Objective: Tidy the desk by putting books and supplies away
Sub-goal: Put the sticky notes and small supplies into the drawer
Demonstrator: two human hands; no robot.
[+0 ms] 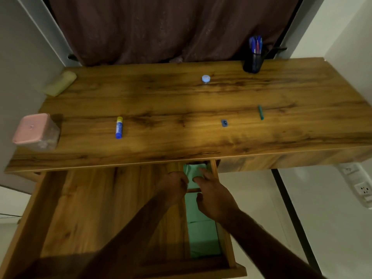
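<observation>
The drawer under the wooden desk is pulled out, and both my hands are inside it at the desk's front edge. My left hand is curled round a tan rounded object that sticks up above the fist. My right hand lies with its fingers on a green book in the drawer's narrow right compartment. On the desk lie a blue glue stick, a blue sharpener, a green crayon and a small blue-lidded jar.
A pink-lidded box stands at the desk's left edge and a pale yellow-green pouch lies behind it. A black mesh pen holder with pens stands at the back right. A dark curtain hangs behind; a socket strip is on the right wall.
</observation>
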